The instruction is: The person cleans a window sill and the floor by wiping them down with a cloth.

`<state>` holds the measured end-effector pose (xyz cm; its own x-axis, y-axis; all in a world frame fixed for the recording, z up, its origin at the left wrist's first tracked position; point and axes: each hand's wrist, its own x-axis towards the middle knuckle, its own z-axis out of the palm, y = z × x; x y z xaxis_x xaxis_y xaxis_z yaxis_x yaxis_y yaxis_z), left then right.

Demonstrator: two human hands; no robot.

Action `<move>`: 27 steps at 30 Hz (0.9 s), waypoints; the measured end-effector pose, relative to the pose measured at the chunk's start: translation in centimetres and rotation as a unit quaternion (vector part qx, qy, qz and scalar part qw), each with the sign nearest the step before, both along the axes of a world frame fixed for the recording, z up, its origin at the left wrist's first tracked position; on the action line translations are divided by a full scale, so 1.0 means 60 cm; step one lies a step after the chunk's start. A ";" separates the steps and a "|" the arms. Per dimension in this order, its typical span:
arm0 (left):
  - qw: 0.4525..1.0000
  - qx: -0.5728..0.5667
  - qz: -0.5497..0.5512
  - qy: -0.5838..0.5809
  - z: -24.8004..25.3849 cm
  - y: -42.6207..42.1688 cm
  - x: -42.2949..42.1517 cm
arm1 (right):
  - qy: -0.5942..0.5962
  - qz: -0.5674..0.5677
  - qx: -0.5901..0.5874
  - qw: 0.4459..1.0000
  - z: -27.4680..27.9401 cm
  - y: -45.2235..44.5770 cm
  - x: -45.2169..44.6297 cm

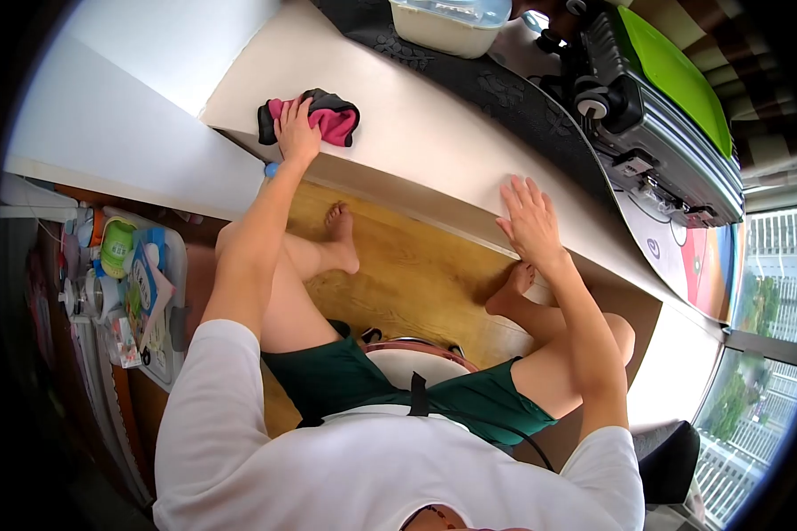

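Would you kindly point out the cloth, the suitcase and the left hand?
Cloth [334, 125]: head view, its pink part.
Suitcase [662, 140]: head view, its grey side.
Left hand [297, 138]: head view, its back.

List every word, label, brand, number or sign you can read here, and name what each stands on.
No text is readable.
Green container: label marks, too small and blurred.
Blue-and-white printed sheet: print, too blurred.
Small packet: markings, too small.
Hard-shell suitcase: no legible brand.
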<state>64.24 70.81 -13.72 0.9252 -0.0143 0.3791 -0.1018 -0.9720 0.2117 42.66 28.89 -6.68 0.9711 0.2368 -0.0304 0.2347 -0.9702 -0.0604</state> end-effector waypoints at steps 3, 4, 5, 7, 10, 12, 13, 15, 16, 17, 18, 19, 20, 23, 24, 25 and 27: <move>0.999 0.003 -0.034 0.002 0.000 -0.048 -0.011 | -0.008 -0.042 0.007 0.999 -0.002 -0.001 -0.010; 0.998 0.007 -0.057 0.014 0.001 -0.072 -0.017 | -0.012 -0.062 0.012 0.998 -0.011 -0.006 -0.012; 0.995 0.002 -0.096 0.009 0.003 -0.098 -0.027 | -0.017 -0.082 0.017 0.996 -0.016 -0.011 -0.016; 0.985 -0.011 -0.172 0.014 0.006 -0.150 -0.047 | -0.006 -0.099 0.028 0.995 -0.019 -0.023 -0.025; 0.959 -0.048 -0.276 0.034 0.025 -0.223 -0.082 | -0.014 -0.087 0.000 0.996 -0.014 -0.031 -0.039; 0.935 -0.067 -0.344 0.050 0.036 -0.264 -0.110 | -0.019 -0.076 -0.016 0.997 -0.013 -0.033 -0.052; 0.925 -0.061 -0.370 0.055 0.039 -0.282 -0.130 | -0.021 -0.075 -0.016 0.997 -0.017 -0.034 -0.055; 0.906 -0.057 -0.416 0.059 0.049 -0.311 -0.184 | -0.026 -0.078 -0.009 0.997 -0.025 -0.039 -0.058; 0.900 -0.062 -0.429 0.052 0.053 -0.319 -0.217 | -0.026 -0.080 -0.001 0.996 -0.034 -0.039 -0.062; 0.898 -0.054 -0.436 0.043 0.057 -0.324 -0.245 | -0.028 -0.081 0.007 0.996 -0.036 -0.038 -0.067; 0.896 -0.045 -0.441 0.034 0.060 -0.326 -0.271 | -0.022 -0.082 0.007 0.996 -0.032 -0.035 -0.074; 0.893 -0.053 -0.446 0.031 0.065 -0.324 -0.292 | -0.017 -0.081 0.007 0.997 -0.027 -0.031 -0.077; 0.891 -0.060 -0.449 0.030 0.070 -0.320 -0.312 | -0.010 -0.078 0.007 0.997 -0.022 -0.026 -0.081; 0.899 -0.118 -0.399 0.136 0.057 -0.293 -0.382 | 0.026 -0.050 0.060 0.997 0.014 -0.010 -0.105; 0.899 -0.156 -0.363 0.192 0.038 -0.282 -0.396 | 0.035 -0.049 0.084 0.995 0.024 -0.004 -0.117; 0.889 -0.208 -0.294 0.281 0.021 -0.271 -0.395 | 0.045 -0.048 0.108 0.992 0.032 0.005 -0.132; 0.829 -0.303 -0.144 0.446 -0.020 -0.242 -0.390 | 0.065 -0.055 0.162 0.983 0.026 0.027 -0.167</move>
